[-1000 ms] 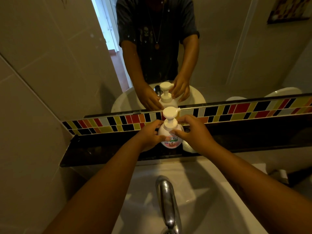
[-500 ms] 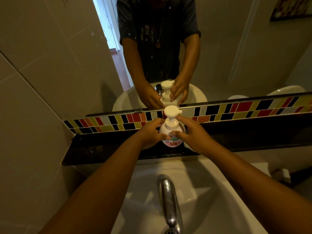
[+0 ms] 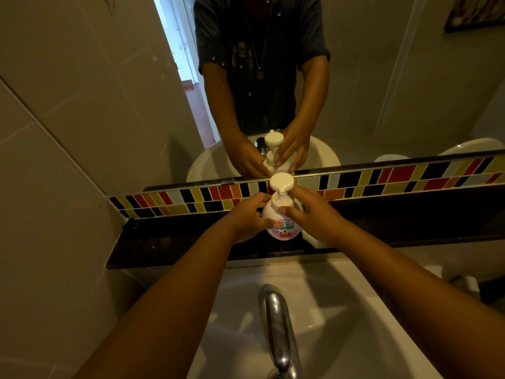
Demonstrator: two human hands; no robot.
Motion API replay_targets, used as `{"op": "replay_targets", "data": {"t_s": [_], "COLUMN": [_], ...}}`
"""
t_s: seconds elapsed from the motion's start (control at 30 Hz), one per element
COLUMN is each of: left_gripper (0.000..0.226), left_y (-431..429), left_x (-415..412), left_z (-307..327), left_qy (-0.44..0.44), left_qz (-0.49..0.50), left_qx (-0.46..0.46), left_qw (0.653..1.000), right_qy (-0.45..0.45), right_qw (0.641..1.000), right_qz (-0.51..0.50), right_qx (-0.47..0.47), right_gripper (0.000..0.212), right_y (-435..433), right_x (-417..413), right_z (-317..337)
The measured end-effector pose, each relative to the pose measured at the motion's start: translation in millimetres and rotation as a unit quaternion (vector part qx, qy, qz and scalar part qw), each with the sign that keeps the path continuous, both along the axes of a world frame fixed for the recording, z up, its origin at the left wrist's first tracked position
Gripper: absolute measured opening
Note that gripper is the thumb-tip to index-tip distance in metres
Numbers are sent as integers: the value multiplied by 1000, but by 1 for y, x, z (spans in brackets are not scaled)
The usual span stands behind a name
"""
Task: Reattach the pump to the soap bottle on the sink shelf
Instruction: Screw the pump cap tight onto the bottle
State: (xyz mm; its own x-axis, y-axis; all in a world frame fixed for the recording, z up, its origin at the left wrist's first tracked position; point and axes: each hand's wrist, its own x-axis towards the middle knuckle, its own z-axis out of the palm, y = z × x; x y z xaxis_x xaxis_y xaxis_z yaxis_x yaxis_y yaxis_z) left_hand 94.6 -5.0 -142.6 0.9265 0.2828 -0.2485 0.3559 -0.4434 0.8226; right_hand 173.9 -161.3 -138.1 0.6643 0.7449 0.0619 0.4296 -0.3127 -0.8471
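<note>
The white soap bottle (image 3: 276, 217) stands upright on the dark sink shelf (image 3: 169, 242), between both hands. The left hand (image 3: 247, 218) wraps its left side, fingers curled on the body. The right hand (image 3: 314, 214) pinches the pump (image 3: 282, 187) collar on the bottle's neck.

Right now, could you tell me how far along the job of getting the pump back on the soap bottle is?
Looks done: the pump already sits upright on the soap bottle, which stands on the dark shelf. In hand: the left hand steadies the bottle's body while the right hand grips the pump collar, apparently tightening it. Left: finish tightening, if needed, and let go; whether the collar is fully seated cannot be seen.
</note>
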Motion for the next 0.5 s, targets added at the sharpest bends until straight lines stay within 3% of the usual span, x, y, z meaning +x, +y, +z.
{"op": "replay_targets", "data": {"t_s": [0.3, 0.4, 0.5], "left_gripper": [60, 61, 60], "left_y": [-2, -2, -3], "left_x": [0, 0, 0], "left_z": [0, 0, 1], "left_qy": [3, -1, -2], "left_qz": [5, 9, 7], "left_qx": [6, -5, 0], "left_qw": [1000, 1000, 1000], "right_qy": [-75, -38, -9], "right_qw": [993, 997, 999], "right_qz": [-96, -72, -32], "right_qx": [14, 7, -7], "right_gripper": [45, 58, 56], "right_y": [-3, 0, 1], "right_x": [-6, -1, 0], "right_z": [-4, 1, 0]}}
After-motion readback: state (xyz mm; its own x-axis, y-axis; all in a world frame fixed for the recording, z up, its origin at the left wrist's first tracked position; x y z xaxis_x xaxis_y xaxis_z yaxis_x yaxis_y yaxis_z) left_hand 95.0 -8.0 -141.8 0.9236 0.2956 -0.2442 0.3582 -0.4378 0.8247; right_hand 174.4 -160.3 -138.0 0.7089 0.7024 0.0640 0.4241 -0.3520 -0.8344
